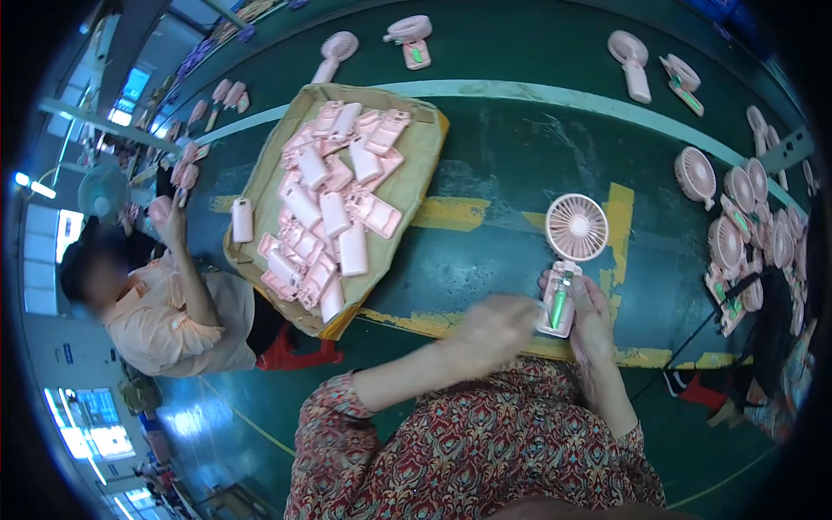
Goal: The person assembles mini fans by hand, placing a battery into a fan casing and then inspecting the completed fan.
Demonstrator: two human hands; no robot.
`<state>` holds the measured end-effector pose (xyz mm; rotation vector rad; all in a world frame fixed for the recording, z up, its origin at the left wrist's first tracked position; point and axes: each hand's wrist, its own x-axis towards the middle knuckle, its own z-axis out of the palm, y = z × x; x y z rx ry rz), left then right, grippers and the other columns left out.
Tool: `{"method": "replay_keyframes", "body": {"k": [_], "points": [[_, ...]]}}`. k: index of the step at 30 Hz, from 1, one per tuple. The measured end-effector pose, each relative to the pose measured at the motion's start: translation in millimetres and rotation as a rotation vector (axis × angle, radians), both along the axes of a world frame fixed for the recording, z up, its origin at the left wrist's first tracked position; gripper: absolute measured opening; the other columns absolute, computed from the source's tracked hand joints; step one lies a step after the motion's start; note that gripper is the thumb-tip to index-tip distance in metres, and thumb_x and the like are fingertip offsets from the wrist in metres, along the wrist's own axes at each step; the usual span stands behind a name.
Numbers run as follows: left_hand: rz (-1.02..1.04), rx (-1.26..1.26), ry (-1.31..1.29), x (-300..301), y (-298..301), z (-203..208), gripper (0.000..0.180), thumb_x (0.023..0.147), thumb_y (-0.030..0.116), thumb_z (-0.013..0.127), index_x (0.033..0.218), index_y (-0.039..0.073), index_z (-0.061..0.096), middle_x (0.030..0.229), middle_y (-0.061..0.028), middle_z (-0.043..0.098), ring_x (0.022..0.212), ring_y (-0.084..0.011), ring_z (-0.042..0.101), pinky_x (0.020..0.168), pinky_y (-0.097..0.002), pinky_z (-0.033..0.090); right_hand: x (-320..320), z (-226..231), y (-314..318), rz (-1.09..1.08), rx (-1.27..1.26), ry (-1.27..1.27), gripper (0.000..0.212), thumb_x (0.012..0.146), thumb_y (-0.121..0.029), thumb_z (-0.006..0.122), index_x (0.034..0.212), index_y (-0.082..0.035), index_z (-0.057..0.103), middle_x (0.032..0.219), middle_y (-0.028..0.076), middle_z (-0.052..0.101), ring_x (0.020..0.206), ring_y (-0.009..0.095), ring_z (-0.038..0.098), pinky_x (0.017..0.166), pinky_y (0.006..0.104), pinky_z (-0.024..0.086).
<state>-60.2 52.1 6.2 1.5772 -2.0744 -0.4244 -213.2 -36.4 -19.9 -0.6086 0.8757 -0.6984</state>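
Pink fan [574, 251], green belt [520, 165]

I see 1 pink handheld fan [572, 260] standing upright over the green belt, its round grille head on top. Its handle back is open, showing a green cell inside, and it sits in my right hand [594, 325].

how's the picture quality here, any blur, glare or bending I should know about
Head view: strong fisheye, so the pale stripe on the green table curves and the corners go black; the left hand is smeared with motion blur, while the right hand and its pink fan stay fairly sharp; windows at the left edge are blown out.
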Motion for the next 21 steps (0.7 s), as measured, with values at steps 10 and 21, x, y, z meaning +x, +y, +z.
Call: {"method": "replay_keyframes", "body": {"k": [10,21], "points": [[0.354,0.140,-0.595,178.5,-4.3,42.4,0.046,0.069,-0.008,0.054,0.114,0.003,0.054,0.119,-0.0161,0.055,0.097,-0.0331,0.059,0.082,-0.0398,0.049,-4.2,-17.0,-8.2,0.072,-0.027,0.009,0.032,0.097,-0.021,0.046,0.116,0.004,0.050,0.105,0.012,0.061,0.095,0.018,0.060,0.084,0.0280,0.049],[0.850,-0.195,0.610,130.6,-21.4,51.5,0.054,0.080,0.003,0.063,0.129,0.000,0.043,0.099,-0.0081,0.059,0.085,-0.0146,0.059,0.075,-0.0275,0.049,-7.2,-4.5,-9.1,0.110,-0.007,-0.032,0.032,0.097,-0.024,0.047,0.115,0.002,0.051,0.099,0.007,0.062,0.085,0.011,0.061,0.075,0.0253,0.052]]}}
